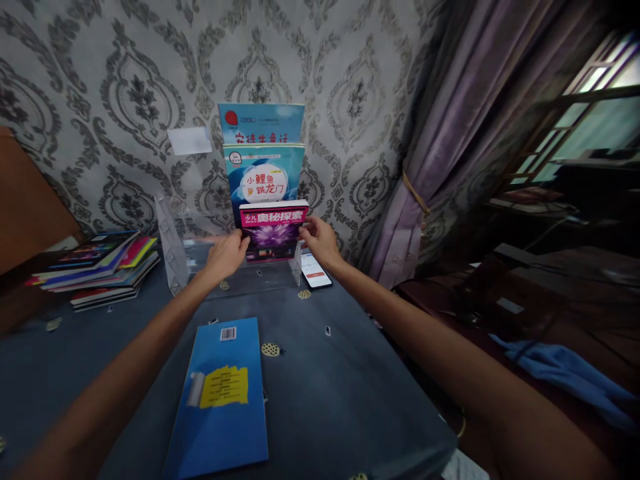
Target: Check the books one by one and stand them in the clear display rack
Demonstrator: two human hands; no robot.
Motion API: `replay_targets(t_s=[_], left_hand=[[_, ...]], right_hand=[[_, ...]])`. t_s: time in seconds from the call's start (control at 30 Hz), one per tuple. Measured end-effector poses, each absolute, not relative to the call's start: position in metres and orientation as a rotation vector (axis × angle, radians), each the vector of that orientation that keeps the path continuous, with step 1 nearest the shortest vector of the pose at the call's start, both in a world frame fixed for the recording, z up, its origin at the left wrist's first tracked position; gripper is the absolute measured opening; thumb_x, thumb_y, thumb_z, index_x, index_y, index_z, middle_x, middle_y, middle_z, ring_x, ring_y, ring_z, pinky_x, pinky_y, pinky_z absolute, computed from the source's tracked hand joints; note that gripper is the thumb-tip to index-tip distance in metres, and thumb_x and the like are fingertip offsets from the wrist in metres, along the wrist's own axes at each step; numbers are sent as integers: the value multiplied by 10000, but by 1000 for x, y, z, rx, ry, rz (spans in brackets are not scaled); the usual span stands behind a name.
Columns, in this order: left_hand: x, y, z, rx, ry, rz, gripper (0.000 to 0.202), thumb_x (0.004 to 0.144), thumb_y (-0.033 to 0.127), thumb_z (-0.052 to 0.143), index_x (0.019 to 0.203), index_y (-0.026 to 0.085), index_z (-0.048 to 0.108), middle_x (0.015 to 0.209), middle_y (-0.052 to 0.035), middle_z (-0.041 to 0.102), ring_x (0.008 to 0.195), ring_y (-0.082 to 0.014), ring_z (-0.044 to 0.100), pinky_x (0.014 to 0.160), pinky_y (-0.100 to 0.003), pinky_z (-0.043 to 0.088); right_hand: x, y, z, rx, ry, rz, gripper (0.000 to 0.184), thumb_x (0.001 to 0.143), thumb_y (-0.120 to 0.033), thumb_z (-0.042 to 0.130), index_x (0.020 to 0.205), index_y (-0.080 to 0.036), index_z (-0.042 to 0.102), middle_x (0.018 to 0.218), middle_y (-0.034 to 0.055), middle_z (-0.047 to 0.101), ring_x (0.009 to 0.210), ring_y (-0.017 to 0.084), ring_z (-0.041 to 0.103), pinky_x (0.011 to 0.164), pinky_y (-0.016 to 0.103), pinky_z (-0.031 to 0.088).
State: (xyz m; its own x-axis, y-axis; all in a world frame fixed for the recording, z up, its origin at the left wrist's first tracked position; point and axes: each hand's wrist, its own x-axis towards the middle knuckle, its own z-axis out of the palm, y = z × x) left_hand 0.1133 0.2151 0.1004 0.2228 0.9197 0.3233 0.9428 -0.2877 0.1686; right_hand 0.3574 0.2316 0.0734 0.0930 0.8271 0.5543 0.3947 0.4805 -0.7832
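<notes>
Both my hands hold a pink and purple book [273, 229] upright at the front tier of a clear acrylic display stand [175, 257]. My left hand [226, 257] grips its left edge and my right hand [319, 241] pinches its right edge. Behind it stand two blue books [263, 175], one tier above the other, against the patterned wall. A blue book [220, 397] lies face down on the dark blue table [325, 393] between my forearms.
A stack of several colourful books [97, 267] lies at the left of the table. A phone [315, 270] with a lit screen rests by the stand's right side. A purple curtain [450, 147] hangs at the right, and a blue cloth [560, 373] lies on dark furniture.
</notes>
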Motion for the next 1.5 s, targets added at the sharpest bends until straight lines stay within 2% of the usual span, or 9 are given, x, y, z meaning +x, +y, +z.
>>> replay_targets(t_s=[0.2, 0.37, 0.63, 0.77, 1.0, 1.2, 1.33, 1.5], left_hand=[[111, 213, 100, -2419, -1833, -571, 354, 1033, 373, 341, 1182, 180, 598, 1109, -152, 724, 1094, -307, 672, 880, -367, 495], [113, 208, 104, -2418, -1840, -552, 328, 1036, 323, 342, 1185, 177, 595, 1143, -147, 714, 1115, -282, 667, 898, -345, 489], [129, 196, 109, -2333, -1949, -494, 336, 1028, 278, 319, 1200, 111, 554, 1108, -230, 702, 1059, -364, 688, 841, -428, 515], [138, 191, 108, -2300, -2000, -478, 317, 1014, 236, 327, 1215, 85, 520, 1131, -257, 690, 1067, -373, 686, 846, -439, 518], [138, 192, 106, -2299, -2035, -469, 312, 999, 240, 348, 1234, 101, 497, 1168, -246, 686, 1085, -359, 681, 856, -422, 521], [135, 192, 107, -2324, -2053, -461, 312, 988, 271, 379, 1230, 120, 506, 1189, -238, 684, 1092, -360, 677, 869, -436, 518], [136, 193, 107, -2325, -2064, -471, 321, 986, 271, 383, 1236, 117, 511, 1191, -235, 684, 1117, -354, 667, 886, -426, 515], [139, 193, 110, -2316, -2077, -490, 330, 985, 260, 378, 1232, 94, 521, 1200, -246, 676, 1128, -358, 661, 895, -425, 514]], right_hand=[[356, 232, 72, -1117, -1494, 463, 308, 829, -257, 556, 1121, -191, 626, 788, 38, 681, 727, 212, 695, 540, 304, 589], [353, 236, 72, -1150, -1483, 444, 339, 835, -232, 521, 1141, -172, 654, 816, 54, 709, 755, 223, 713, 595, 329, 608], [352, 247, 78, -1143, -1508, 426, 357, 825, -198, 508, 1124, -155, 698, 772, 49, 713, 739, 223, 720, 631, 345, 617], [354, 248, 79, -1138, -1526, 428, 359, 818, -206, 504, 1108, -137, 705, 783, 59, 714, 735, 229, 716, 629, 352, 616], [358, 250, 75, -1129, -1547, 433, 379, 811, -231, 512, 1132, -153, 698, 796, 60, 717, 738, 239, 714, 628, 369, 619], [360, 248, 68, -1134, -1559, 431, 377, 838, -287, 522, 1158, -177, 686, 851, 63, 723, 771, 230, 711, 594, 337, 613], [359, 247, 65, -1169, -1583, 412, 309, 839, -284, 546, 1089, -195, 705, 812, 53, 715, 751, 226, 706, 588, 330, 607], [358, 249, 68, -1208, -1613, 355, 180, 817, -223, 550, 893, -197, 710, 761, 55, 708, 727, 238, 698, 629, 354, 601]])
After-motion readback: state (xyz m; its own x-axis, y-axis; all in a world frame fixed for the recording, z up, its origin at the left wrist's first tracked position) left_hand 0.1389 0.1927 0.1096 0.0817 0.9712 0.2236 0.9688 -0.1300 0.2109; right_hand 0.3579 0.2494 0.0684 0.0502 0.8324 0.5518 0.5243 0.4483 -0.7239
